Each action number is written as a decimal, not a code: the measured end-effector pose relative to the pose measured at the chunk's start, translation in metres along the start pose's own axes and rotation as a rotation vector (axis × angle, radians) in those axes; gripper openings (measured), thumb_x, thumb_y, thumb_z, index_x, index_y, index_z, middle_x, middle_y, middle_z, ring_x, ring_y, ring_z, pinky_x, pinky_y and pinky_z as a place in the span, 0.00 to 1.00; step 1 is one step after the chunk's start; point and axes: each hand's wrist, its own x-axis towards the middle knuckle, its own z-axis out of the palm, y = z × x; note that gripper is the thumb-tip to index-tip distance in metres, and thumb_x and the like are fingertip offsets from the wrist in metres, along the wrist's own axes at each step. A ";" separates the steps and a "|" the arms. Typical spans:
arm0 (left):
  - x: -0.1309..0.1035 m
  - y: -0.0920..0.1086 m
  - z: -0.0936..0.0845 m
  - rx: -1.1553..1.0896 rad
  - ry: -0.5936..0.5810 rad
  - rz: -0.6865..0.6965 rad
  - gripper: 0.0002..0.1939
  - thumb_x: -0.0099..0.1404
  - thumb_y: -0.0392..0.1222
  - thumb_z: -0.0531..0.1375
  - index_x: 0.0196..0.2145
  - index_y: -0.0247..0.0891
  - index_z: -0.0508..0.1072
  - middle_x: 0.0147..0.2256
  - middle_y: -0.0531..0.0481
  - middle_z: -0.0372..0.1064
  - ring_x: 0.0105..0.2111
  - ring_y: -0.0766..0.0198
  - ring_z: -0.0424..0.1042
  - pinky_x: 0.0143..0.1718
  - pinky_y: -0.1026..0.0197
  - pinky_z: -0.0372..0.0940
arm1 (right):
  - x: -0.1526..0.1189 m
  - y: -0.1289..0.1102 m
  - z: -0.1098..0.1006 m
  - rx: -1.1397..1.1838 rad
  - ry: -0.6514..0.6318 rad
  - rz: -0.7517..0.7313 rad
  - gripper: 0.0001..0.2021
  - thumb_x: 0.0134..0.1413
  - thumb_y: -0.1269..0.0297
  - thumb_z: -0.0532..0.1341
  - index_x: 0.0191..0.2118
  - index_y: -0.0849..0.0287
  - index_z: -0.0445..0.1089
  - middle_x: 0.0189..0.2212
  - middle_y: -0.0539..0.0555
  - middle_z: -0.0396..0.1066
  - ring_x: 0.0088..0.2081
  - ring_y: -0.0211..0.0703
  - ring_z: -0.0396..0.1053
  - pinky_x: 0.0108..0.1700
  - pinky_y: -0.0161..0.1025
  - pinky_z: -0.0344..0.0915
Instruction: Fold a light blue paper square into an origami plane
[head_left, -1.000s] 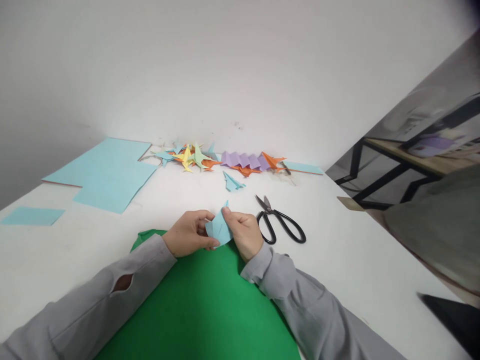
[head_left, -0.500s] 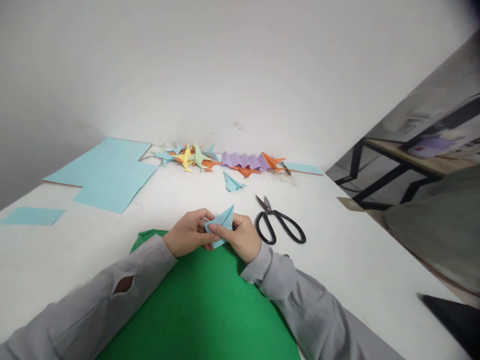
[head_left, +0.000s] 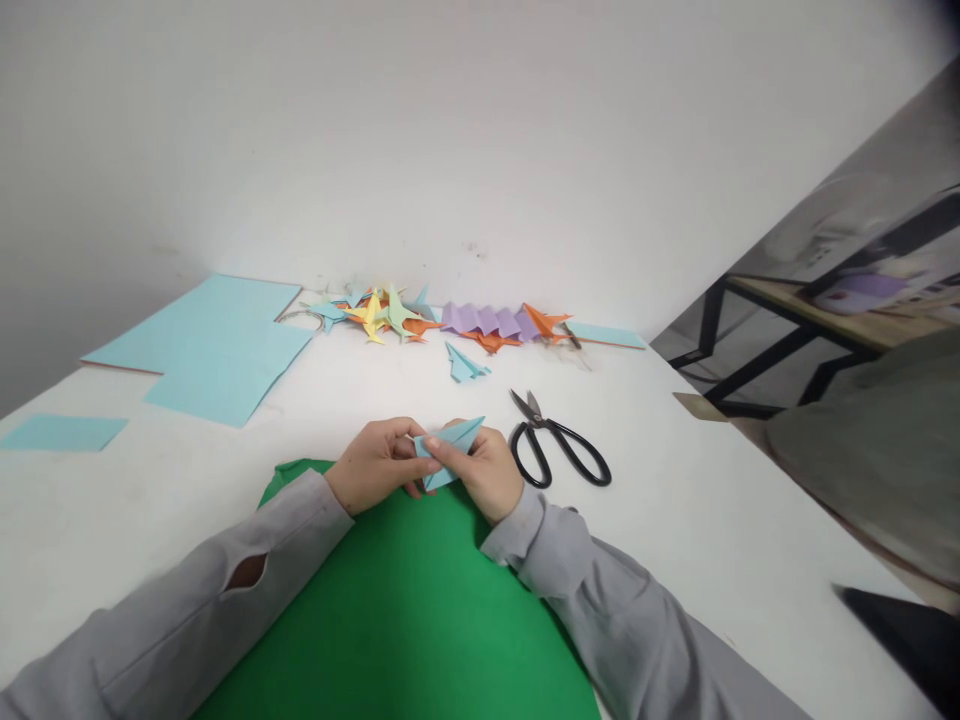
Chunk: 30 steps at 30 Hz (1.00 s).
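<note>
A small light-blue piece of folded paper (head_left: 454, 437) is held between my two hands, above the green cloth (head_left: 405, 600) at the table's front edge. My left hand (head_left: 380, 460) pinches its left side. From the right, my right hand (head_left: 484, 468) grips it, the thumb pressed flat on its face. One pointed corner sticks up to the right; the lower folds are partly hidden by fingers. Black-handled scissors (head_left: 540, 430) lie with blades slightly apart, just right of my right hand. A blue folded paper plane (head_left: 465, 365) rests beyond my hands.
Large blue paper sheets (head_left: 217, 345) and a smaller blue piece (head_left: 64, 433) lie at the left. Colourful folded paper figures (head_left: 386, 315) and a purple pleated strip (head_left: 487, 320) line the wall. A dark object (head_left: 900, 640) juts in at the right edge.
The folded paper has turned in my hands, its pointed corner now leaning further right. My right thumb has shifted slightly left and up across it. The things on the table stay put.
</note>
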 end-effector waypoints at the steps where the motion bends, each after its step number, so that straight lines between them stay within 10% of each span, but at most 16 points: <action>1: 0.000 0.000 0.000 0.000 0.015 0.011 0.14 0.48 0.44 0.64 0.27 0.33 0.65 0.18 0.55 0.66 0.19 0.69 0.67 0.21 0.65 0.65 | 0.001 0.001 -0.001 -0.012 0.025 -0.016 0.14 0.42 0.55 0.63 0.20 0.61 0.65 0.14 0.47 0.64 0.17 0.35 0.61 0.20 0.33 0.58; 30: 0.001 0.003 0.000 -0.050 0.033 -0.048 0.14 0.45 0.44 0.65 0.16 0.32 0.66 0.15 0.54 0.64 0.18 0.70 0.64 0.22 0.64 0.62 | 0.000 0.002 0.000 0.031 0.138 0.037 0.13 0.41 0.58 0.63 0.19 0.62 0.67 0.14 0.46 0.61 0.18 0.32 0.56 0.22 0.32 0.54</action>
